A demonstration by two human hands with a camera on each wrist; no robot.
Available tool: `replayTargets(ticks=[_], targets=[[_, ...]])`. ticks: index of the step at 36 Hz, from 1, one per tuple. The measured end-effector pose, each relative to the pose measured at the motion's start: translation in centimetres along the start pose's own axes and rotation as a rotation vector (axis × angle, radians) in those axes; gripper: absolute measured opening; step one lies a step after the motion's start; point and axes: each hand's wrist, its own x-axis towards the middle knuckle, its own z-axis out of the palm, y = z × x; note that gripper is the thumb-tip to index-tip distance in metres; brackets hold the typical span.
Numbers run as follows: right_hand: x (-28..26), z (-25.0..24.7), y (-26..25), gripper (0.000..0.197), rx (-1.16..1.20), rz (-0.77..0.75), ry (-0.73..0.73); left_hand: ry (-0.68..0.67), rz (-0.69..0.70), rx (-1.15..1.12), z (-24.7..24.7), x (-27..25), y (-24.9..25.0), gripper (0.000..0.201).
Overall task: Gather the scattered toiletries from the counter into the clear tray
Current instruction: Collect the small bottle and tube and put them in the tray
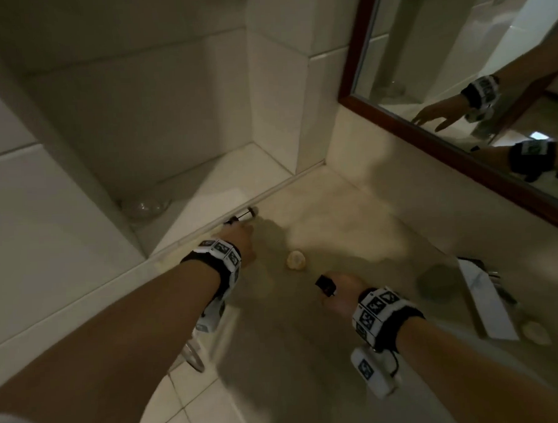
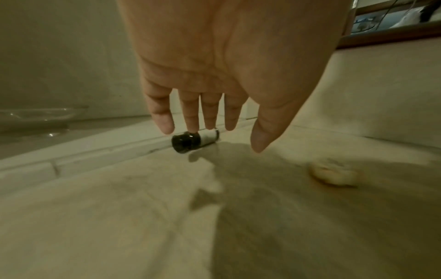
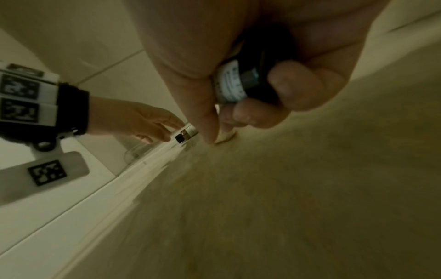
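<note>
A small bottle (image 1: 244,213) (image 2: 195,139) (image 3: 186,135) with a black cap and a white label lies on its side at the counter's back left edge. My left hand (image 1: 240,240) (image 2: 214,136) hovers just over it with straight, spread fingers. My right hand (image 1: 341,288) (image 3: 241,105) holds a second small dark bottle (image 1: 325,284) (image 3: 241,83) with a white label, fingers curled round it. A small cream soap (image 1: 295,259) (image 2: 334,174) lies on the counter between the hands. The clear tray (image 1: 498,285) shows only partly at the right.
A glass dish (image 1: 146,206) (image 2: 38,115) sits on the tiled ledge at the left. A mirror (image 1: 457,75) with a dark wooden frame leans over the counter's right side. A white flat packet (image 1: 486,301) and another soap (image 1: 535,333) lie at the far right.
</note>
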Motion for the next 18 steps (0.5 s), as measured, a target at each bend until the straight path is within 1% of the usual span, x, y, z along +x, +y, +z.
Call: replayTargets(ticks=[1,2,4,5,7,9,11,14,16,18], targets=[[0.5,-0.3,-0.4,0.027,-0.004,-0.001,-0.007,0.021,-0.002,-0.007,-0.1,0.6,-0.7,0.074],[1.0,-0.4,-0.5,0.026,-0.001,-0.020,-0.005,0.039,0.002,-0.024,-0.2,1.0,-1.3,0.079],[1.8,-0.6,-0.9,0.014,-0.003,-0.029,-0.004,0.049,0.010,-0.059,0.1,1.8,-2.5,0.083],[2.0,-0.8,-1.1,0.012,0.003,-0.036,-0.006,0.056,0.023,-0.076,0.4,2.2,-3.0,0.084],[2.6,-0.6,-1.4,0.021,0.010,-0.048,-0.011,0.070,0.052,-0.104,0.8,2.7,-3.5,0.085],[3.0,-0.4,-1.7,0.021,-0.013,-0.071,-0.009,0.101,0.053,-0.120,1.2,2.9,-3.8,0.082],[3.4,-0.2,-2.0,0.021,-0.020,-0.093,-0.012,0.119,0.040,-0.079,1.5,3.0,-4.0,0.077],[3.8,-0.1,-2.5,0.018,-0.037,-0.085,-0.040,0.081,0.018,0.000,2.0,2.9,-3.8,0.065],[3.9,-0.2,-2.9,0.019,-0.029,-0.073,-0.032,0.040,0.004,0.007,2.1,2.6,-3.5,0.061],[4.0,-0.3,-3.1,0.026,0.008,-0.063,-0.013,0.013,0.007,-0.018,2.5,2.3,-3.4,0.057]])
